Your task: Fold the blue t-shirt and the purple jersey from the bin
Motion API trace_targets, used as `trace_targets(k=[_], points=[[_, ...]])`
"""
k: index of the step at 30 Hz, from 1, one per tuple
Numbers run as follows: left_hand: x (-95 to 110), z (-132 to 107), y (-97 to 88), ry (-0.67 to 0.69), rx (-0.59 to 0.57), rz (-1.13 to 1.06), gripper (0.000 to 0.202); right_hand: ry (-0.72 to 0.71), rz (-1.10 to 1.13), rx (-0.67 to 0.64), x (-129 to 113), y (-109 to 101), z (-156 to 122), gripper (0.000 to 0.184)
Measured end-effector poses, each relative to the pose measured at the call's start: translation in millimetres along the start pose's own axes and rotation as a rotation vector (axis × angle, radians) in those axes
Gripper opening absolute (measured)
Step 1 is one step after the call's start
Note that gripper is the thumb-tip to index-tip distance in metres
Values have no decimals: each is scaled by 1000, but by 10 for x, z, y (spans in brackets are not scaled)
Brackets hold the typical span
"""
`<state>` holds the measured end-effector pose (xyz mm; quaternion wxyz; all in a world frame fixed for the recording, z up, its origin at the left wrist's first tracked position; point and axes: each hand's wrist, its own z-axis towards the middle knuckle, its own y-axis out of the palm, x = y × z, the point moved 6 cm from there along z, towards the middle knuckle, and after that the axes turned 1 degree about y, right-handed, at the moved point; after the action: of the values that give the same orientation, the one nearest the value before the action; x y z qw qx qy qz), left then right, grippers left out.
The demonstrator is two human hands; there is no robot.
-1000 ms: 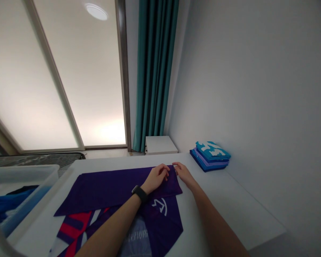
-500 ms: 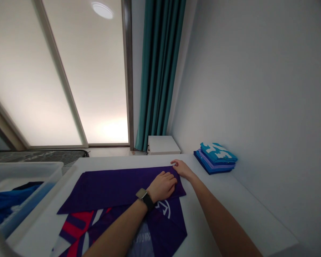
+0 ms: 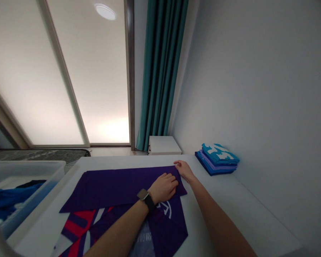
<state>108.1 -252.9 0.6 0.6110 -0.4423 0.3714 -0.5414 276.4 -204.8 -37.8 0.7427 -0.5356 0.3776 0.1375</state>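
A dark purple shirt (image 3: 117,185) lies on the white table, its far part folded over into a long band. Below that band show red and white patterning, a white round logo and a grey panel with lettering. My left hand (image 3: 164,187), with a watch on the wrist, rests palm down on the band near its right end, fingers slightly bent against the cloth. At the band's far right corner, my right hand (image 3: 185,171) pinches the shirt's edge between thumb and fingers. The fingertips there are partly hidden.
A stack of folded blue and purple clothes (image 3: 216,159) stands by the wall on the right of the white table (image 3: 203,221). To the left is a clear plastic bin (image 3: 52,175) with blue garments (image 3: 13,198). Behind the table are a white cabinet (image 3: 164,144) and a teal curtain (image 3: 163,71).
Both hands keep their places on the shirt, with barely any movement. The whole view has shifted slightly.
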Motion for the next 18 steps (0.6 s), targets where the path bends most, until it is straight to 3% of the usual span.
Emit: trace_targets(k=[4,9,14,18], points=[[-38,0,-15,-44,12,-38,14,0,-133,84,-24,40,-72,17],[-271,-61,-21,-221,75,-45,26,-25,-232,148,-66,43,-152,17],[-470,-174,164,-363,11,-38,45,-101,-252,171,-148,-44,-185,33],[-492,-188,251,-377,-22,-39,48,-208,-280,128,-329,-21,-295,39]])
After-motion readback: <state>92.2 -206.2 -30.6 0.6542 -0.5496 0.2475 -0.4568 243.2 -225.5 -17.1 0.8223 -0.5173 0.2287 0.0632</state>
